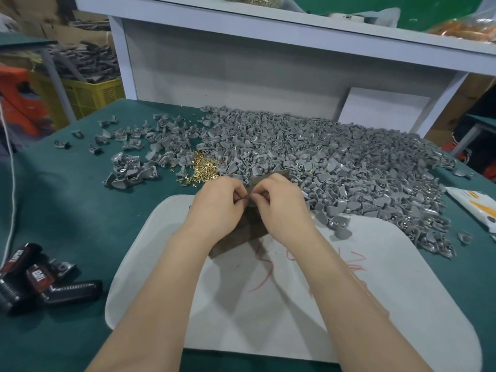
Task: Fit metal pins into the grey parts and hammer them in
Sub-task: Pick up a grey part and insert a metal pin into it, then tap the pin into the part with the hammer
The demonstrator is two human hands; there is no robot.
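Where both hands meet over the dark block [233, 238] on the white board [375, 291], the left grip [218, 204] and right grip [281, 204] close with curled fingers on a small grey part [248, 196] between them. The brass pins [201, 167] lie heaped just behind the left grip; the pile of grey parts [335, 162] covers the green tabletop [67, 197] beyond. A held pin cannot be confirmed.
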